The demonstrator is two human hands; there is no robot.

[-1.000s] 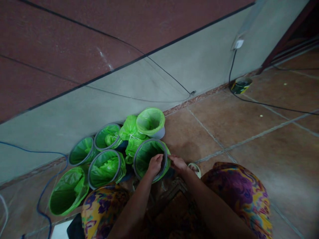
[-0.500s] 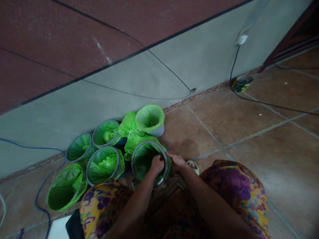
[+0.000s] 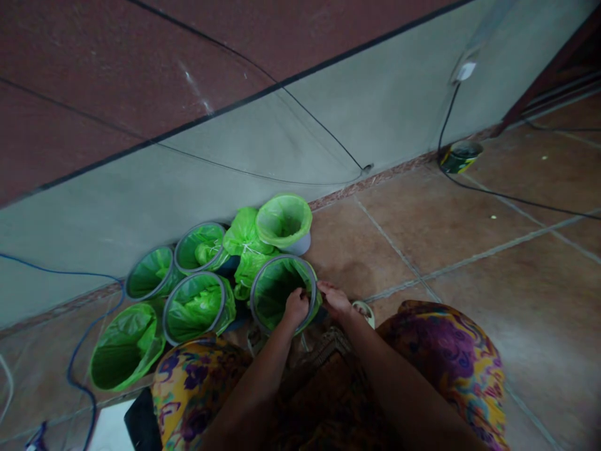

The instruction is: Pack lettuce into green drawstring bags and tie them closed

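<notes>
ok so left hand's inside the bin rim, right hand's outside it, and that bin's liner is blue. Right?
Not the colour: the liner is green, not blue, as the head view shows. Left hand is inside the bin rim, right hand outside it.

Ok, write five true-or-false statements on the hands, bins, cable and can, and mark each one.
1. The left hand and right hand are at one gray-rimmed bin. True.
2. The right hand is flat on the floor. False: it is at the bin's rim.
3. A blue cable shows at the picture's left. True.
4. The green-and-yellow can touches that bin. False: it stands apart, near the wall.
5. A white-sided bin stands behind, closer to the wall. True.
</notes>
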